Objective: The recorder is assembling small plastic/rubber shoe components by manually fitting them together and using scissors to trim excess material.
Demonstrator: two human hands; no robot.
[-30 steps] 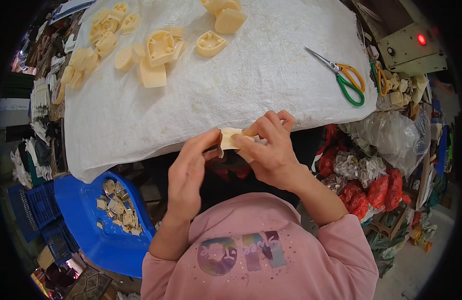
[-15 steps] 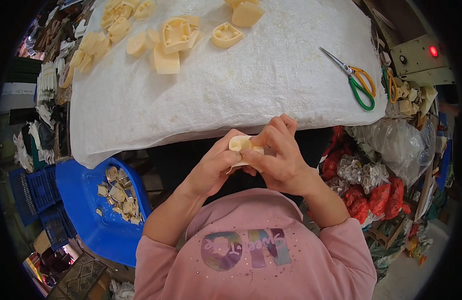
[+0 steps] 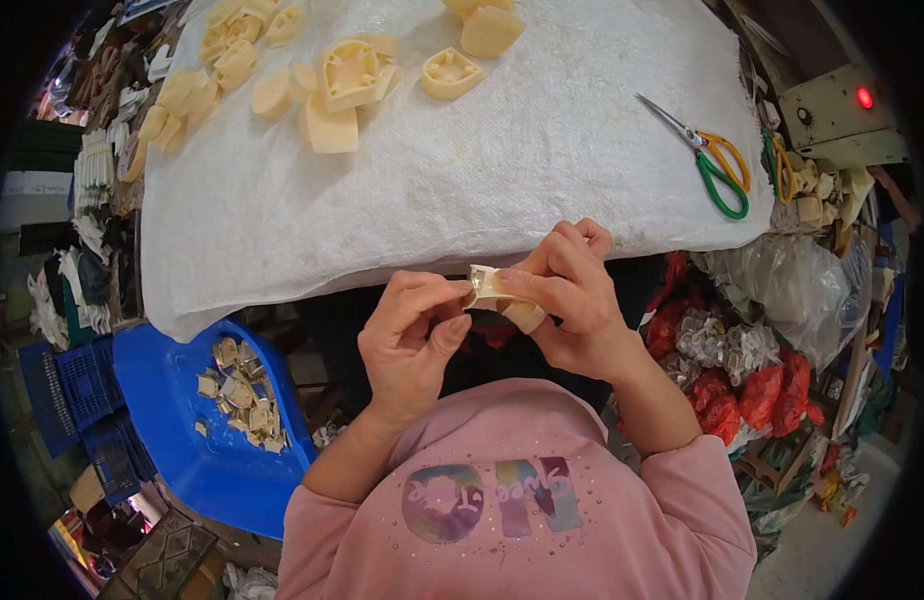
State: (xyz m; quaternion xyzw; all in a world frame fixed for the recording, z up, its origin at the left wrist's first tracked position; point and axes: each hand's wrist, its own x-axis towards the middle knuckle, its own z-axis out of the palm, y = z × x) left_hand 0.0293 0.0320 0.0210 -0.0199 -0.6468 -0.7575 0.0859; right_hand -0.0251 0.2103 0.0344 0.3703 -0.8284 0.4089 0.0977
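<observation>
In front of my chest, above my lap, my right hand (image 3: 574, 295) pinches a small cream plastic piece (image 3: 525, 315) between thumb and fingers. The piece is tilted, and a shiny, metal-looking part (image 3: 475, 283) shows at its left end. Curled at that end is my left hand (image 3: 414, 330), its index fingertip against the shiny part and its thumb slightly lower, apart from the index. Its other fingers are partly hidden. Several similar cream pieces (image 3: 350, 72) lie on the white woven sheet (image 3: 402, 210) ahead, some stacked.
Scissors (image 3: 704, 150) with one green and one orange handle lie on the sheet's right side. A blue basin (image 3: 172, 400) with several gold-coloured metal pieces (image 3: 244, 395) stands at my left. Red plastic bags (image 3: 757, 395) and clear wrap (image 3: 787, 285) are piled at my right.
The cream piece has turned from showing its hollow side to a tilted side view. My left hand has shifted left and loosened, its thumb coming off the piece; my right hand keeps its grip.
</observation>
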